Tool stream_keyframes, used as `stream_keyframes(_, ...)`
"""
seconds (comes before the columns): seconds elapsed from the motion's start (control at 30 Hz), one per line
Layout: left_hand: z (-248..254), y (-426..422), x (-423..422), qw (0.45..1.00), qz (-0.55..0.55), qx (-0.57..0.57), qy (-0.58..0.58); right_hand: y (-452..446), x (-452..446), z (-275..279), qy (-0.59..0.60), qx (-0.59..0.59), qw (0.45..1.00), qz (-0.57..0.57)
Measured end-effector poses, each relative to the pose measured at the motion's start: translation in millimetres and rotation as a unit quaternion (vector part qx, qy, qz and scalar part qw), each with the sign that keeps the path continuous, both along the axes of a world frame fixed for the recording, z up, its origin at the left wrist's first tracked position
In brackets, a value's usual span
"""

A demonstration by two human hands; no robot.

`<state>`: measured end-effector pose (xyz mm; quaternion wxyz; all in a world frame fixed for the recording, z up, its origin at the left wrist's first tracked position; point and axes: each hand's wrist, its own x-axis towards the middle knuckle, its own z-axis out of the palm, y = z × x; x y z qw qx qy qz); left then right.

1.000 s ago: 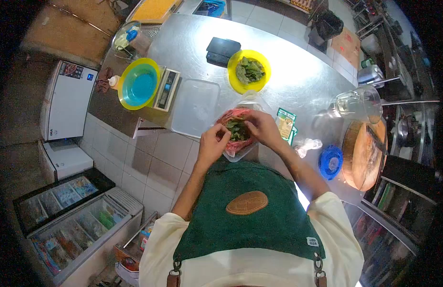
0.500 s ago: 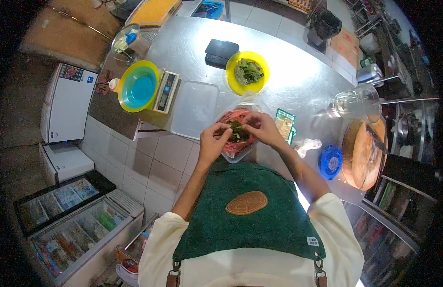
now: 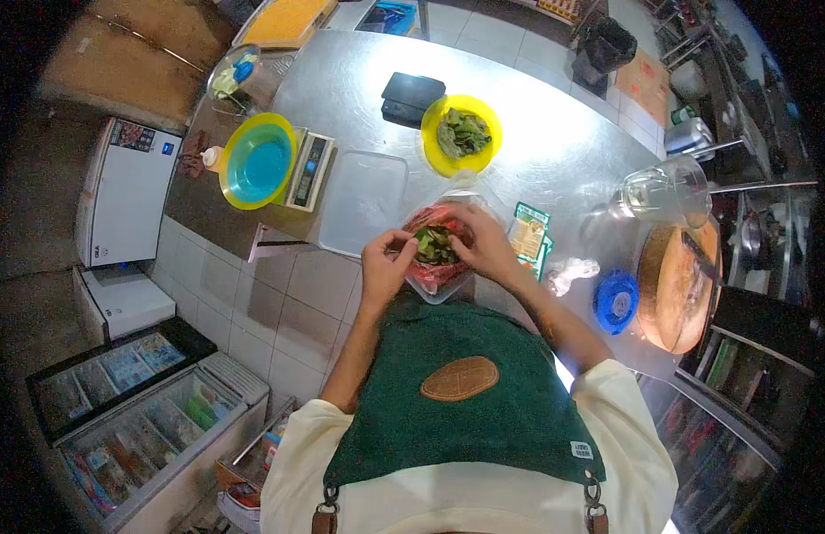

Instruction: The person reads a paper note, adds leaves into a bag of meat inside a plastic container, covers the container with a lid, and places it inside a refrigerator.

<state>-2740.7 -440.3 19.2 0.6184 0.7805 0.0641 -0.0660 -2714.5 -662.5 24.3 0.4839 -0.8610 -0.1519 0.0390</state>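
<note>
A red plastic bag lies open inside a clear container at the table's near edge, with green leaves in it. My left hand is at the bag's left side, thumb and forefinger pinched close at the rim; what they hold is too small to make out. Over the bag's right side my right hand is curled, its fingertips down at the leaves and partly hidden. A yellow bowl with more leaves stands just beyond the container.
Left of the bag are a clear lid or tray, a scale and a yellow-rimmed blue bowl. To the right lie green-white packets, a blue lid and a knife on a round wooden board.
My hands have moved slightly apart, my left one a little to the left. More of the leaves in the bag now shows between them.
</note>
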Motion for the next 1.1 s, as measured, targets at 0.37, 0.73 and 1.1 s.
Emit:
stream_keyframes(0.37, -16.1, 7.2, -1.2, 1.000, 0.024, 0.005, 0.000, 13.3, 0.6, -9.9, -0.036, -0.074, 0.997, -0.014)
stream_keyframes(0.73, -9.7, 4.2, -3.0, 0.999, 0.032, -0.013, 0.003, 9.3, 3.7, -12.0, 0.029, -0.056, 0.998, -0.005)
stream_keyframes(1.1, -1.4, -11.4, -0.1, 0.959, 0.077, -0.269, 0.048, 0.5, 8.8, 16.1, 0.325, 0.298, 0.897, -0.033)
